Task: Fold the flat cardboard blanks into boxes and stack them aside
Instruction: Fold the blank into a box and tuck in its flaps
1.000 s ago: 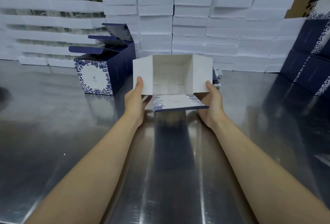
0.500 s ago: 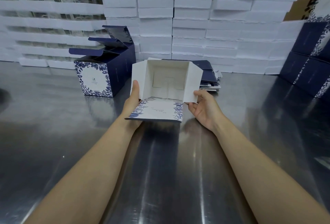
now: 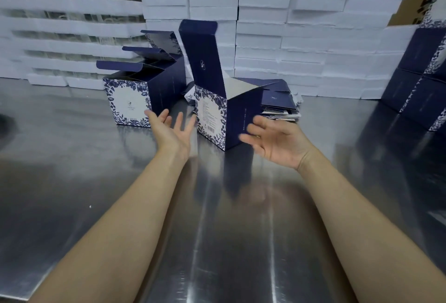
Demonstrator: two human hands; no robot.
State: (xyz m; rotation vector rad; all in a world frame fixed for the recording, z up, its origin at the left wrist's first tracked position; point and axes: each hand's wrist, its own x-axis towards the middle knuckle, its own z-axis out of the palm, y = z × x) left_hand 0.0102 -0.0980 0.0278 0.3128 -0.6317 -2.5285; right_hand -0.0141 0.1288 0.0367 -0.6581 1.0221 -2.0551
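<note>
**On the steel desk (image 3: 72,182), a fresh box between two spread hands**

At centre-left of the frame, finished boxes (image 3: 131,102) stand with lids raised. Next comes the left hand (image 3: 172,131), fingers splayed and holding nothing, then the new box (image 3: 217,114), lid flap upright. The right hand (image 3: 275,142), loose and blurred, flanks its dark side; contact cannot be judged. Flat blanks (image 3: 280,102) lie behind, and dark boxes (image 3: 420,80) are stacked far right.

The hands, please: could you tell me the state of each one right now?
Left hand: open, holding nothing.
Right hand: open, holding nothing.
</note>
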